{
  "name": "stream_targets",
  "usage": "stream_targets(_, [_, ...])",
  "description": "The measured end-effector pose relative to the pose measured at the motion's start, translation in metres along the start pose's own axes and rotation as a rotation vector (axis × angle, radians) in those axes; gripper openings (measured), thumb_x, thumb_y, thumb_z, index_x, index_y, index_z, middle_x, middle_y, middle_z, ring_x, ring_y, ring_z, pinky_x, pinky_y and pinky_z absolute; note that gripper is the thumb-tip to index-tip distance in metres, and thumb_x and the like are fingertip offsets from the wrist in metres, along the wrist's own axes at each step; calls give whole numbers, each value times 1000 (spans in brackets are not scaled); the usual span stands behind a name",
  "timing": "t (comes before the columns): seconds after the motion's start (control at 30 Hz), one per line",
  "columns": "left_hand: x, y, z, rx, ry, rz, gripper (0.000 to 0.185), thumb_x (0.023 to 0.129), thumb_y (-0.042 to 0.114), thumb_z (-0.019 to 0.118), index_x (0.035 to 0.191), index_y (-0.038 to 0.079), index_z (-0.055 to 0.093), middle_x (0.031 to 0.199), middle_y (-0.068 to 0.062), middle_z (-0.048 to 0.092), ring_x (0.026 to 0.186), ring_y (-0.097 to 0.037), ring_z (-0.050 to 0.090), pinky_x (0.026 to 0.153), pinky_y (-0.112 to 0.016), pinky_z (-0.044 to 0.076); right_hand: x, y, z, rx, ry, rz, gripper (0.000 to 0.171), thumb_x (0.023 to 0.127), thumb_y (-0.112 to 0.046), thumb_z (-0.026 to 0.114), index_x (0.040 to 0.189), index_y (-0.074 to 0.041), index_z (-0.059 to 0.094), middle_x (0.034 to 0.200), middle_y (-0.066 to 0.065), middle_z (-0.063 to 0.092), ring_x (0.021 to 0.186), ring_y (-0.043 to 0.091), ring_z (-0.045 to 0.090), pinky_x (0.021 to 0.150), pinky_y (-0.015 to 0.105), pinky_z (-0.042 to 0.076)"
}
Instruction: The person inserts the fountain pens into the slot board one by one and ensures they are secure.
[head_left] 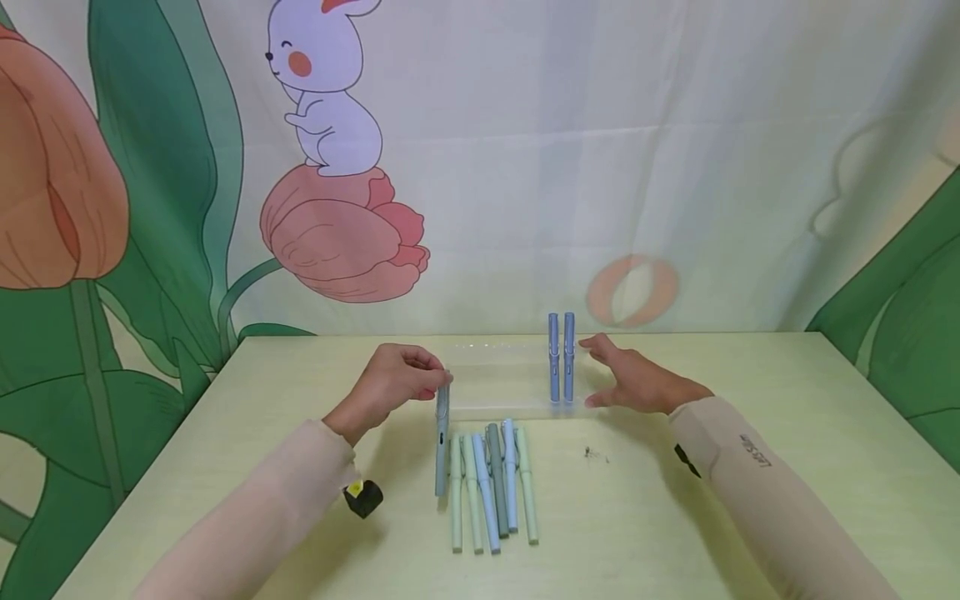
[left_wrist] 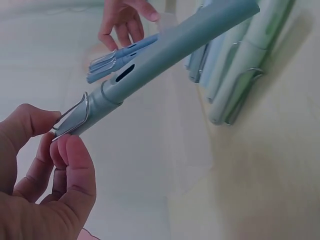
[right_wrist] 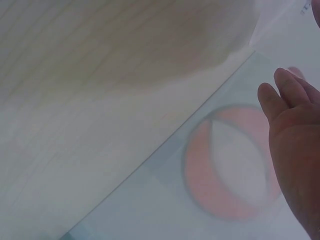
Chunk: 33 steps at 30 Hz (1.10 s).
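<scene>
My left hand [head_left: 397,379] pinches a grey-teal pen [head_left: 442,442] by its cap end, thumb and fingertips around the wire clip. In the left wrist view the pen's barrel [left_wrist: 185,47] slants up to the right. A clear tray [head_left: 495,410] lies beyond it, with two blue pens [head_left: 562,358] side by side at its right end. My right hand [head_left: 637,379] is at that end, thumb and fingers spread apart, fingertips right at the tray's edge. Nearer to me lies a row of pale green, light blue and dark green-grey pens [head_left: 491,487].
The pale wood-look table [head_left: 787,433] ends at a printed curtain [head_left: 495,208] behind the tray. Small dark specks [head_left: 596,454] lie right of the pen row. A black wrist device [head_left: 363,498] hangs under the left sleeve [head_left: 262,508].
</scene>
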<state>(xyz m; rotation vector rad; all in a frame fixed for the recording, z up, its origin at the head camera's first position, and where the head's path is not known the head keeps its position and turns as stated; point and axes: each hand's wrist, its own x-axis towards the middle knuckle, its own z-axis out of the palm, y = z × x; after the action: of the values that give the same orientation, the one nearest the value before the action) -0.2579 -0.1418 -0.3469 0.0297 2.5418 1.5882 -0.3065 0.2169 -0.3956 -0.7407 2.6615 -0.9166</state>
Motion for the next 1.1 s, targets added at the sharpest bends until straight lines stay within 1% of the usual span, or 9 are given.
stream_targets(0.07, [2, 4, 1, -4, 19, 4, 15, 87, 12, 78, 95, 1, 71, 92, -9, 71, 76, -22, 68, 79, -31, 58, 0, 0, 0, -5, 2, 0, 88, 85, -17, 81, 150, -6, 22, 158, 25, 28, 146, 38, 26, 114, 56, 27])
stream_targets(0.27, [8, 18, 6, -27, 60, 43, 16, 87, 13, 78, 96, 2, 71, 93, -9, 70, 75, -19, 66, 79, -32, 58, -1, -1, 0, -14, 13, -13, 87, 86, -16, 80, 150, -5, 22, 157, 26, 28, 146, 40, 27, 114, 57, 27])
stream_targets(0.57, [17, 33, 22, -40, 118, 69, 15, 86, 15, 78, 95, 4, 72, 92, -8, 70, 72, -18, 66, 77, -32, 57, -2, 0, 2, 0, 12, -17, 86, 86, -16, 80, 149, -4, 22, 158, 26, 27, 146, 41, 26, 113, 57, 28])
stream_targets(0.77, [26, 40, 33, -69, 132, 94, 14, 86, 15, 78, 94, 5, 73, 92, -7, 70, 75, -21, 68, 81, -35, 57, -1, 2, 3, 3, 6, 1, 87, 86, -15, 80, 150, -6, 22, 159, 24, 27, 146, 38, 26, 114, 55, 28])
stream_targets(1.1, [37, 52, 51, -77, 151, 105, 12, 86, 17, 78, 92, 8, 74, 90, -5, 70, 82, -27, 70, 80, -36, 56, -2, -1, 1, 16, 6, 6, 87, 86, -13, 80, 150, -7, 22, 159, 23, 26, 147, 37, 25, 114, 55, 28])
